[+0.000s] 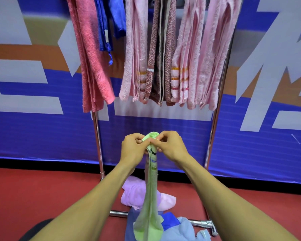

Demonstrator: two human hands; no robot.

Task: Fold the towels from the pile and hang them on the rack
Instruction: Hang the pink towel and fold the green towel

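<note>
Both hands are working at the top end of a light green towel (150,193), which is hanging straight down between the forearms in a narrow, bunched strip. The left hand (132,150) is pinching the cloth from the left side with its fingers curled in, and the right hand (172,146) is gripping it from the right, thumb and fingertips meeting over the small wad of green that is poking up between the two hands. The lower end of the towel is dangling over the pile (165,225) on the red floor (42,197), where a lilac cloth (134,192), a pale pink one (167,200) and several blue pieces are lying in a heap across the bottom bar of the rack (96,136). Whether the green tip is touching the heap cannot be told. Up on the rack, well above the hands, folded towels are already hanging side by side: a coral pink towel (92,66) at the left, a shiny blue cloth (108,23) next to it, then pale pink towels (205,58) (some with orange stripes near the hem) on either side of a speckled reddish towel (163,54). Behind the rack a blue banner (33,136) with large grey shapes is standing.
</note>
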